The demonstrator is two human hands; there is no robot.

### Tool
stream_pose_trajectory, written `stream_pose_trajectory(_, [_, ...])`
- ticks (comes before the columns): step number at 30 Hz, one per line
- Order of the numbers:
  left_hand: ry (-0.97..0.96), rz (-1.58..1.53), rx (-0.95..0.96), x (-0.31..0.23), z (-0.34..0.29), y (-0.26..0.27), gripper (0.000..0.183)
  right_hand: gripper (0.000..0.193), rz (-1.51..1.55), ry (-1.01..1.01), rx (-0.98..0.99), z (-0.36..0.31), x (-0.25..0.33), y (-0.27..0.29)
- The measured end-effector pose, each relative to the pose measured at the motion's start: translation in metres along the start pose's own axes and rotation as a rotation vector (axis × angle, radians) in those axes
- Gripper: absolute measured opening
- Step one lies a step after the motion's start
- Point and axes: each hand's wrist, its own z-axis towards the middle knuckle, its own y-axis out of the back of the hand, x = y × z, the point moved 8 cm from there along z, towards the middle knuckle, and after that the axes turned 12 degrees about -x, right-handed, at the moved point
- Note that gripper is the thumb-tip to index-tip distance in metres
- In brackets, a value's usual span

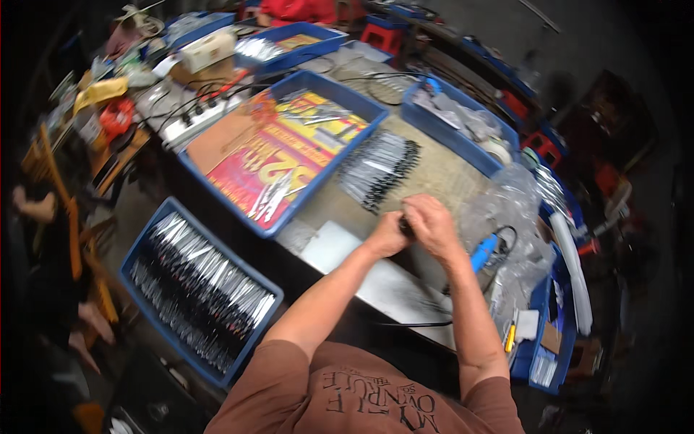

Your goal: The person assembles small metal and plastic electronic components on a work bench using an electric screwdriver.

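Note:
My left hand [387,233] and my right hand [431,222] meet over the near part of the worktable, both with fingers curled closed. Between them shows a small black piece [406,227]; the fingers hide most of it, so its kind cannot be made out. My left hand grips it, and my right hand's fingers close at its upper end. Just beyond my hands lies a row of slim silvery metal pieces with black ends [376,172], side by side on the table. Right of my right forearm is a blue-handled tool [483,252] with a cord.
A blue tray [329,168] with printed sheets and loose metal pieces stands left of the row. Lower left, a blue bin [271,304] holds many similar black-ended pieces. Clear plastic bags [499,195] and another blue tray [463,148] lie right. A white power strip [202,119] is far left.

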Motion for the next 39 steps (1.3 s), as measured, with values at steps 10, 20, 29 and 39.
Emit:
stream_pose_trajectory(10, [-0.095,0.090,-0.023,-0.024,-0.003,0.002,0.021,0.033,0.383,-0.574,-0.301,-0.036,-0.065,-0.003])
stream_pose_trajectory(20, [-0.083,0.003,-0.063,-0.026,-0.002,0.002,0.014,0.042,0.605,-0.666,-0.256,-0.030,-0.068,-0.017])
stream_pose_trajectory(29, [0.011,-0.434,-0.187,-0.031,0.000,0.028,0.019,0.047,0.553,-0.689,-0.429,-0.050,-0.053,0.003])
stream_pose_trajectory(39, [-0.059,-0.303,-0.194,-0.121,-0.093,0.135,0.020,0.043,0.558,-0.723,-0.436,-0.108,-0.059,0.021])
